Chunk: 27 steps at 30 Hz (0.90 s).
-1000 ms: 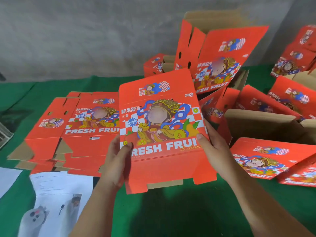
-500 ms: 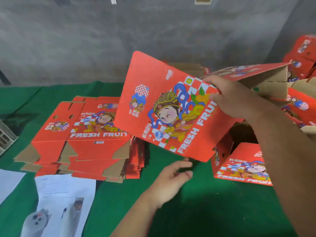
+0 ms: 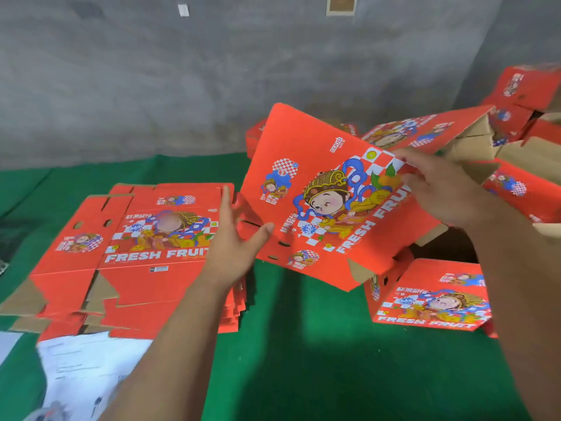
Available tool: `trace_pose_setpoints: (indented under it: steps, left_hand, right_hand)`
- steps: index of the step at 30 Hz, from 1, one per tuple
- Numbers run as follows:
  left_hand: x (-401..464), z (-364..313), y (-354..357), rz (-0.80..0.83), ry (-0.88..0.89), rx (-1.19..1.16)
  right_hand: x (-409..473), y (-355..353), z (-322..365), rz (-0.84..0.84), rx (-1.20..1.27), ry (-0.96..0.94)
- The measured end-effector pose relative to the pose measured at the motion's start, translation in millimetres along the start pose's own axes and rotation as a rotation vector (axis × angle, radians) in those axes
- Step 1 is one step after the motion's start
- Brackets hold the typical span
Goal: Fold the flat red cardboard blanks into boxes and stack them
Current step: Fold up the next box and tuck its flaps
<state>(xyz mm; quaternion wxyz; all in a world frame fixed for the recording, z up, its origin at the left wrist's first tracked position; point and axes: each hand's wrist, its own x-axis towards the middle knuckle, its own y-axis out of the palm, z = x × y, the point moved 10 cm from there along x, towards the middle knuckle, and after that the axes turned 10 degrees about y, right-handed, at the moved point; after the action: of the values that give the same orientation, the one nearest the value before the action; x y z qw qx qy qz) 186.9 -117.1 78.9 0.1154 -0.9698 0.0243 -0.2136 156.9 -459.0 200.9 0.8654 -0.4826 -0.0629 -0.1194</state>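
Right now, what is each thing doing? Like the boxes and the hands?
Held blank: partly opened, tilted, lifted off the table.
Left hand: fingers straight, touching the blank's left edge.
Right hand: holding the blank's upper right part.
Stack of flat blanks: lying flat, unfolded, on the green table.
Folded box: already folded, resting on the table at right.
Papers: lying flat near the stack.

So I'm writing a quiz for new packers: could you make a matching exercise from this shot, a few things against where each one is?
Things:
1. blank being folded
2. stack of flat blanks
3. folded box
4. printed paper

Places:
A. near left corner of the green table
B. standing at the right, under the raised blank
C. lying at the left
D. tilted in the air between both hands

Pairs: 1-D, 2-C, 3-B, 4-A
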Motion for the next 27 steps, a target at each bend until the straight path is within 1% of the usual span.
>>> trace_pose_setpoints:
  steps: [2, 4, 5, 6, 7, 8, 9, 10, 11, 12, 13, 14, 15, 17, 18, 19, 20, 21, 23, 25, 27]
  left_hand:
    - [-15, 18, 30, 0.103, -0.098, -0.069]
    - [-43, 32, 70, 0.281, -0.226, -0.152]
    - [-53, 34, 81, 0.313, -0.256, -0.177]
    - [-56, 32, 80, 0.254, -0.248, -0.175]
    - [-53, 28, 63, 0.103, -0.218, -0.142]
    - [-48, 19, 38, -0.091, -0.161, -0.090]
    - [-44, 3, 9, -0.281, -0.070, -0.002]
    - [-40, -19, -15, -0.418, 0.057, 0.129]
    - [-34, -46, -30, -0.476, 0.204, 0.280]
    - [-26, -71, -35, -0.473, 0.335, 0.404]
    - [-16, -92, -32, -0.415, 0.430, 0.504]
    - [-4, -106, -23, -0.322, 0.488, 0.601]
    - [5, -113, -8, -0.197, 0.508, 0.703]
    - [18, -104, 21, 0.076, 0.418, 0.909]
    - [21, -95, 26, 0.140, 0.352, 0.974]
    - [22, -90, 23, 0.136, 0.313, 1.010]
    - [22, -88, 15, 0.082, 0.307, 1.010]
    - [20, -88, 5, 0.012, 0.318, 0.980]
    - [15, -84, -14, -0.064, 0.317, 0.895]
    - [13, -80, -31, -0.104, 0.305, 0.853]
    - [11, -71, -48, -0.115, 0.237, 0.827]
  right_hand:
    - [1, -7, 3, -0.017, -0.017, -0.018]
    - [3, -9, 6, -0.035, -0.048, -0.035]
    - [4, -12, 8, -0.048, -0.050, -0.041]
    - [6, -16, 11, -0.060, -0.053, -0.052]
    - [9, -19, 13, -0.063, -0.071, -0.063]
    - [12, -20, 16, -0.053, -0.105, -0.072]
    - [16, -19, 18, -0.033, -0.145, -0.078]
    - [18, -15, 22, -0.012, -0.181, -0.085]
    - [20, -10, 27, 0.003, -0.212, -0.094]
    - [21, -2, 35, 0.012, -0.253, -0.103]
    - [22, 8, 46, 0.023, -0.319, -0.116]
    - [19, 21, 60, 0.040, -0.412, -0.146]
    - [14, 35, 77, 0.048, -0.510, -0.205]
    - [-4, 63, 111, 0.020, -0.595, -0.361]
    - [-13, 74, 124, -0.006, -0.586, -0.422]
    - [-20, 81, 132, -0.047, -0.540, -0.455]
    - [-25, 82, 135, -0.126, -0.469, -0.459]
    - [-27, 78, 131, -0.228, -0.404, -0.430]
    - [-29, 69, 104, -0.401, -0.323, -0.280]
    - [-37, 65, 61, -0.495, -0.156, -0.093]
    - [-44, 64, 5, -0.557, 0.106, 0.169]
